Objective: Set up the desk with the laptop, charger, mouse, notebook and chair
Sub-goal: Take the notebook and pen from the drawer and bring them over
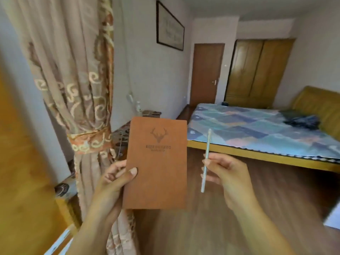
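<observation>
A brown notebook (157, 162) with a stamped deer head on its cover is held upright in the air at the middle of the view. My left hand (115, 183) grips its lower left edge, thumb on the cover. My right hand (223, 173) holds a thin pale pen (206, 161) between its fingertips, tip pointing up, a little right of the notebook. No laptop, charger, mouse, desk or chair can be made out in this view.
A tied patterned curtain (82, 89) hangs at left beside a wooden panel (22, 172). A bed (257, 129) with a blue patchwork cover fills the right. A brown door (206, 74) and wooden wardrobe (257, 70) stand at the back. Wooden floor (211, 227) lies below.
</observation>
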